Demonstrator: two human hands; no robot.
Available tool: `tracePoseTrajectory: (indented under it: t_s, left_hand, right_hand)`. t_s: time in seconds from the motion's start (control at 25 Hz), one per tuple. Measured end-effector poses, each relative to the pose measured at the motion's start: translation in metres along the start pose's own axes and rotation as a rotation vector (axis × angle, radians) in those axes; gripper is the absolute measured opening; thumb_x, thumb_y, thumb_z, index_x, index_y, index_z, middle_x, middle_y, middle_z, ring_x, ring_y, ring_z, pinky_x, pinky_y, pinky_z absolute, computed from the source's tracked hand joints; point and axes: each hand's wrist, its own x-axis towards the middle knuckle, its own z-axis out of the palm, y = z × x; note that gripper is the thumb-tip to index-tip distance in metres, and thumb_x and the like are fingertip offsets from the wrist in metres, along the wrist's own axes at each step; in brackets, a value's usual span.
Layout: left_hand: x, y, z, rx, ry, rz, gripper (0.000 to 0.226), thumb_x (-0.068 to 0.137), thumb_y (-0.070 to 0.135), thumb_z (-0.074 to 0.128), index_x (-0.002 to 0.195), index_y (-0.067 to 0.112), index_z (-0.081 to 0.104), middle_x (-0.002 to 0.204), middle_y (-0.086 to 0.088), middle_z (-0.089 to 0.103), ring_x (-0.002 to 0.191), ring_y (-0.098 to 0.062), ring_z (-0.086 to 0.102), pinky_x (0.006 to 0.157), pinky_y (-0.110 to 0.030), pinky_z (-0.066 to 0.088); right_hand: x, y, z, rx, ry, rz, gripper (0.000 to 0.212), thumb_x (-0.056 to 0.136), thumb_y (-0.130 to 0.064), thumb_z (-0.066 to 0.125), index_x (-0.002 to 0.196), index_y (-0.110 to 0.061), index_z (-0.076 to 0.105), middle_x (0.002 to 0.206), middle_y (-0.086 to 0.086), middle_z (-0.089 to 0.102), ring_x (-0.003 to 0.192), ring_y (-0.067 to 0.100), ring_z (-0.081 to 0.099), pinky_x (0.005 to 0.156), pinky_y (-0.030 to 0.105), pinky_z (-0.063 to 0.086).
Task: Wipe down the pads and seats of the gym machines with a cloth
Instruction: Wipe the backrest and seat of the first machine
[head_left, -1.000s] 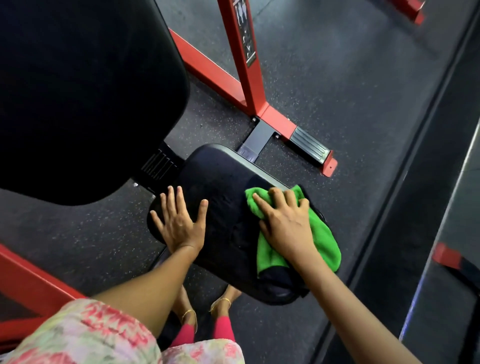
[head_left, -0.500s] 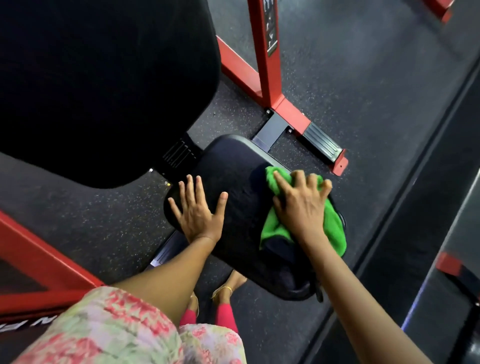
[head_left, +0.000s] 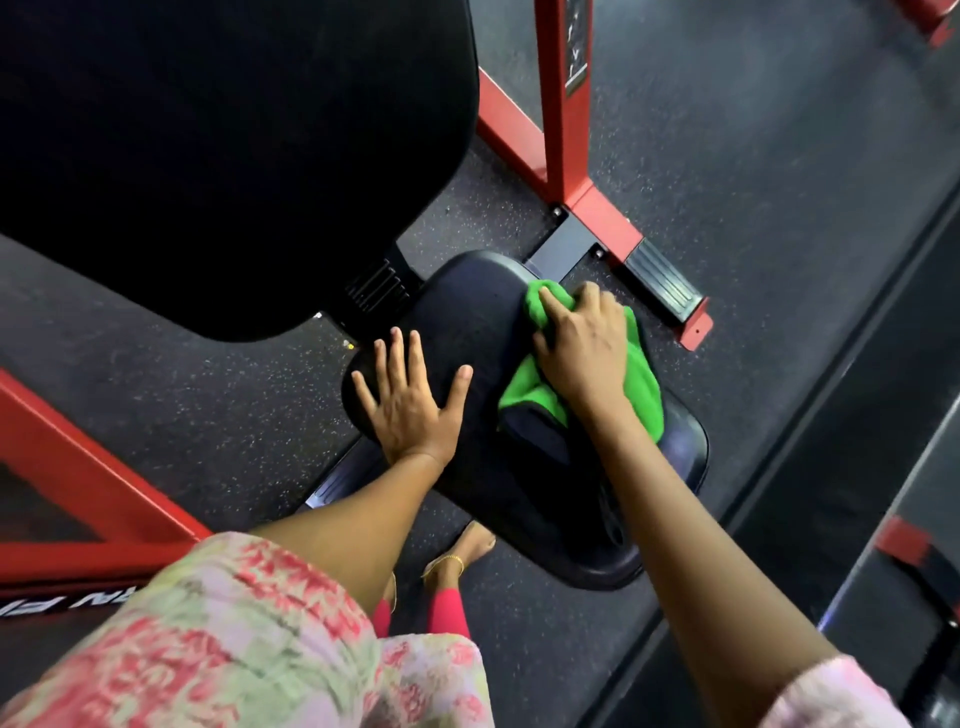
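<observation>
A black seat (head_left: 467, 332) carries a green cloth (head_left: 641, 384) on its far right part. Left of the cloth, the left hand (head_left: 410, 402) rests flat; the right hand (head_left: 584, 345) presses on the cloth.

Gym: red machine frame (head_left: 563, 98), rubber floor (head_left: 779, 130)
</observation>
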Motion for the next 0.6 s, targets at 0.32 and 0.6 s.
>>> tracePoseTrajectory:
  t_s: [0.32, 0.6]
  left_hand:
    - [-0.001, -0.001, 0.0, -0.007, -0.007, -0.003, 0.089, 0.078, 0.07, 0.014, 0.147, 0.014, 0.029, 0.156, -0.004, 0.02, 0.146, -0.019, 0.01, 0.115, -0.045, -0.004]
    - [-0.001, -0.001, 0.002, -0.015, 0.012, 0.0, 0.088, 0.079, 0.068, 0.016, 0.146, 0.013, 0.031, 0.155, -0.004, 0.022, 0.145, -0.02, 0.013, 0.115, -0.046, -0.003]
  right_hand:
    - [0.004, 0.009, -0.006, -0.004, -0.058, 0.022, 0.045, 0.082, -0.032, 0.06, 0.126, -0.021, 0.056, 0.111, 0.018, 0.049, 0.1, 0.036, 0.046, 0.079, 0.04, 0.037]
    - [-0.008, -0.004, 0.005, 0.013, -0.013, -0.302, 0.047, 0.072, -0.03, 0.071, 0.117, -0.02, 0.064, 0.102, 0.017, 0.056, 0.091, 0.035, 0.052, 0.075, 0.037, 0.041]
